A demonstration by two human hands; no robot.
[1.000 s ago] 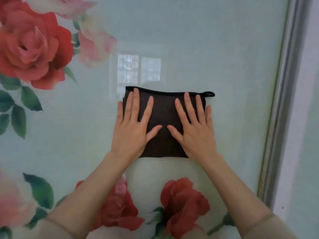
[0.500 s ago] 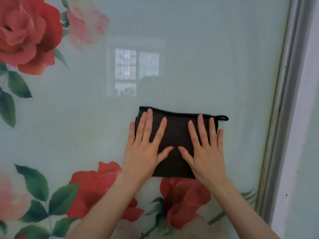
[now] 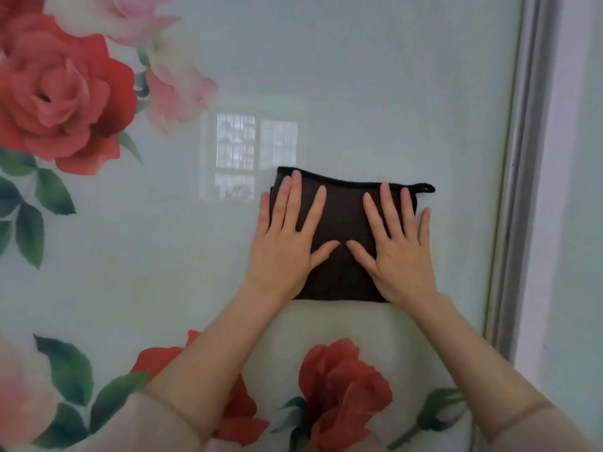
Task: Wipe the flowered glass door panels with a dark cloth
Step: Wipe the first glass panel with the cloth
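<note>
**Both palms flat on the cloth, close to the door's right edge**

I had the dark cloth folded into a thick pad and pinned against the glass door panel, because a folded pad gives more even pressure than a loose rag. My left hand lay spread over its left half and my right hand over its right half. Neither hand was closed around anything: fingers were straight, splayed and pointing up, palms pressing the cloth to the glass. The two thumbs angled inward, their tips near each other but not touching, above the cloth's middle. I judged that this was so the pad would not bunch between them.

My left little finger and my right little finger reached just past the cloth's sides onto bare glass. The cloth's hanging loop stuck out beyond my right fingertips, toward the door frame just to the right of that hand.

A red rose was printed below my wrists, between my forearms, and a larger rose well up to the left of my left hand. A window reflection showed in the glass just above and left of my left fingertips. The plain glass above my fingertips looked to me like the next stretch to wipe.
</note>
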